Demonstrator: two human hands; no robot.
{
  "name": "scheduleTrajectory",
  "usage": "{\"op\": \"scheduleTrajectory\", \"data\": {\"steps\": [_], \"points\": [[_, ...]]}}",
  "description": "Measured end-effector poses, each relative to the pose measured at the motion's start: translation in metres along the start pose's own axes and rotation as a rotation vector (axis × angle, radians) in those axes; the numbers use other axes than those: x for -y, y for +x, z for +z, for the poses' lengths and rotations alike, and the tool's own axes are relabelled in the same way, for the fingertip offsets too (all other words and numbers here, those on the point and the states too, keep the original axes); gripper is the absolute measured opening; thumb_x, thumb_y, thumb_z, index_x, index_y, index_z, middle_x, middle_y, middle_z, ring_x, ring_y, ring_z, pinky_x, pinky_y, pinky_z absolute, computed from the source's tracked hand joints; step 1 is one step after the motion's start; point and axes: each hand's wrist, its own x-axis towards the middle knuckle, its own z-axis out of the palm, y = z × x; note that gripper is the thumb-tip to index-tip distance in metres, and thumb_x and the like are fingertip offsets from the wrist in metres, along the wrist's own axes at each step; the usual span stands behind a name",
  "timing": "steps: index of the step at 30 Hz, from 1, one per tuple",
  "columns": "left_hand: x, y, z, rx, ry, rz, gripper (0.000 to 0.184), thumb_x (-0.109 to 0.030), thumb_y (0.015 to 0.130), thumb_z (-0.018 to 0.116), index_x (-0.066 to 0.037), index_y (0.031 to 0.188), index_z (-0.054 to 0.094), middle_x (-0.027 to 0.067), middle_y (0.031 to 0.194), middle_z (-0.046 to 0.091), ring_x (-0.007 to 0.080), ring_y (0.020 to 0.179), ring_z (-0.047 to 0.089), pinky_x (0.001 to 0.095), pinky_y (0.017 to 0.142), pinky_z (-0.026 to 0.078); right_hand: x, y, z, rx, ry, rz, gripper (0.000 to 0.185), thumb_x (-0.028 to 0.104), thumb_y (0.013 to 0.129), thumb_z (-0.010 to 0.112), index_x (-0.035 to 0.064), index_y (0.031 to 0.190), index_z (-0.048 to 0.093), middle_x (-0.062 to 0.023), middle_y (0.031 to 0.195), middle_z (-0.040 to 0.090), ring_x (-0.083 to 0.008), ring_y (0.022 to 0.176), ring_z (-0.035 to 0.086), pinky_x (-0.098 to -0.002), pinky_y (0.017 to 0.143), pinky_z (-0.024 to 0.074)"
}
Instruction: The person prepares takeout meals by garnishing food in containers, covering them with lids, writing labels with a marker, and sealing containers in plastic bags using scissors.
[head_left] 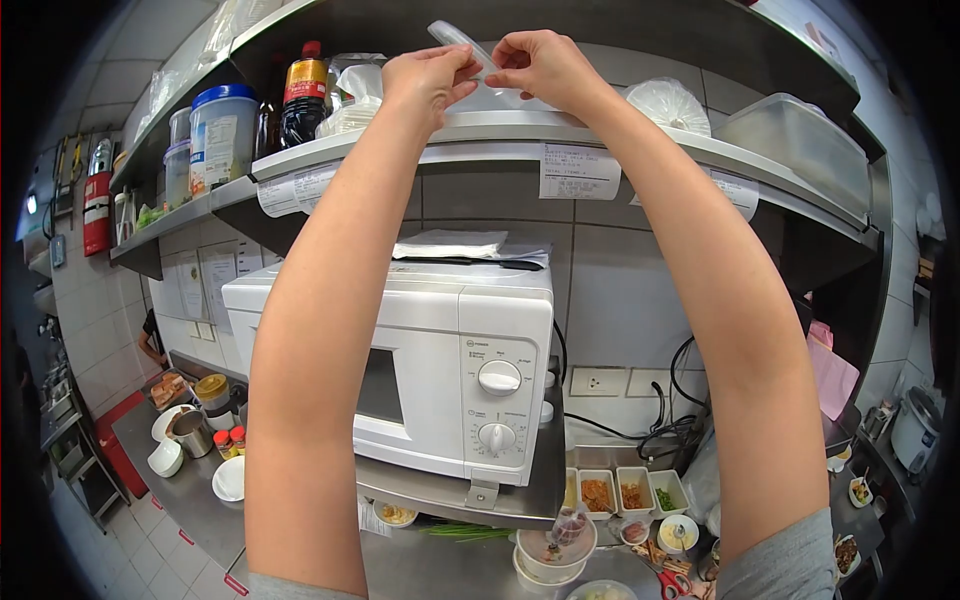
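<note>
Both arms reach up to the wall shelf. Between my hands is a clear plastic lid, tilted, its rounded edge rising above the fingers. My left hand pinches it from the left, fingertips pressed to its face. From the right, my right hand grips its lower edge between thumb and fingers. Behind the hands more translucent plastic shows, partly hidden. Left of my left hand stand a dark sauce bottle with a red cap and some white plastic-wrapped items.
A blue-lidded tub and a clear bin stand on the shelf. Order slips hang from its edge. Below are a white microwave, cables, food containers and red scissors.
</note>
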Motion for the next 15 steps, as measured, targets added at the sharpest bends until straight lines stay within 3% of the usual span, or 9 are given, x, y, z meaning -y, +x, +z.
{"op": "scheduleTrajectory", "data": {"steps": [6,15], "points": [[0.005,-0.005,-0.002,0.072,0.346,0.158,0.022,-0.015,0.085,0.062,0.001,0.099,0.059,0.0078,0.092,0.063,0.0166,0.089,0.062,0.0326,0.078,0.052,0.007,-0.002,0.001,-0.014,0.123,0.083,0.022,0.024,0.079,0.064,0.0027,0.083,0.067,-0.0051,0.076,0.066,-0.0127,0.069,0.064,-0.0267,0.059,0.0535],[0.012,0.001,-0.003,0.096,0.540,0.289,0.020,-0.016,0.085,0.061,0.000,0.096,0.062,0.0066,0.090,0.064,0.0158,0.089,0.062,0.0303,0.074,0.051,0.007,-0.003,0.000,-0.079,0.023,0.086,0.026,0.027,0.070,0.067,0.0006,0.073,0.066,-0.0085,0.063,0.063,-0.0133,0.056,0.059,-0.0264,0.055,0.0494]]}}
